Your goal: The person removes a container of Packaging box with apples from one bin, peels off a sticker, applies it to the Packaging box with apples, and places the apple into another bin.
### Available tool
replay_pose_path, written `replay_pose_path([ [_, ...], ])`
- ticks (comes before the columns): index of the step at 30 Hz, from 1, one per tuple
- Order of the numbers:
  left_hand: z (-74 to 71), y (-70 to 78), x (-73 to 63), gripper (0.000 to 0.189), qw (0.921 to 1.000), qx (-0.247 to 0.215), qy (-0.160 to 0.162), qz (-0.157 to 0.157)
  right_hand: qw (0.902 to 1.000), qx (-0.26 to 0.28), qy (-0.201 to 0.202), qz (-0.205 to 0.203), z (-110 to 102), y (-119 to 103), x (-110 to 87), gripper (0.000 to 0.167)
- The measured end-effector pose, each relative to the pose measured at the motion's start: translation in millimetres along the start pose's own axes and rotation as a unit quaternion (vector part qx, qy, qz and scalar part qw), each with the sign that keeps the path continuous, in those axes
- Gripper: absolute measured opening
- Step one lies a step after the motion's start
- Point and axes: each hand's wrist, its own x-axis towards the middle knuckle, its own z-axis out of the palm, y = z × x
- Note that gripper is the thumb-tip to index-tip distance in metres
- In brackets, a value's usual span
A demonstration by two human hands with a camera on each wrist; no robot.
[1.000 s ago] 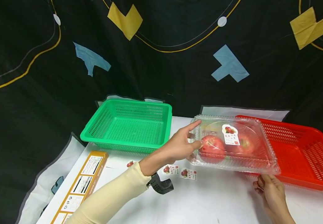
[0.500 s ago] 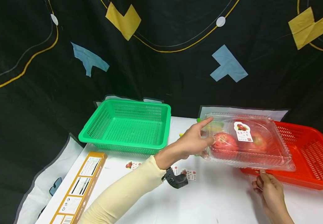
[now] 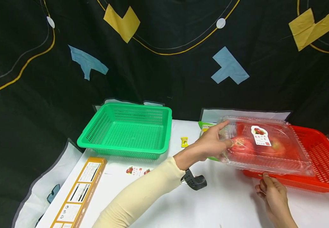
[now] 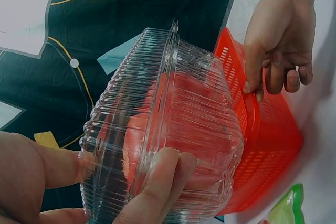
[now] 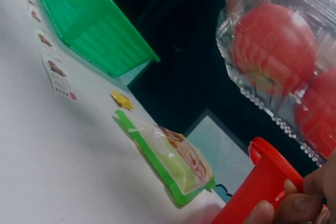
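My left hand [image 3: 211, 144] grips the left end of a clear plastic clamshell box [image 3: 291, 142], thumb on its lid. Inside lie red apples [image 5: 273, 40], and a white label [image 3: 261, 136] with a fruit picture is stuck on top. The box is held tilted over the red basket [image 3: 324, 148]. At that basket's near rim, my right hand [image 3: 274, 198] pinches the edge between thumb and fingers, as the left wrist view shows. Much of the basket's inside is hidden behind the box.
A green basket [image 3: 136, 134] stands at the back left. Beside it are a small yellow packet [image 3: 184, 142] and a green-edged food bag [image 5: 178, 161]. Label stickers [image 3: 136, 171] lie on the white table, and a long orange-and-white carton [image 3: 80, 191] lies along the left edge.
My left hand has carried the box of apples rightward, farther over the red basket. The yellow packet and green-edged bag have come into view behind it. My right hand stays at the basket's near edge.
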Motion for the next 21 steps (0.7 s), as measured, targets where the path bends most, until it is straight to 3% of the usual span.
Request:
replay_pose_path([
  [13, 27.2, -0.8, 19.3, 0.072, 0.9999, 0.007, 0.003, -0.008, 1.0000, -0.005, 0.004, -0.008, 0, -1, 0.8, 0.037],
  [21, 40.5, 3.2, 29.2, 0.071, 0.9989, 0.036, 0.026, -0.016, 0.9998, 0.000, 0.001, -0.018, 3, -1, -0.9, 0.036],
])
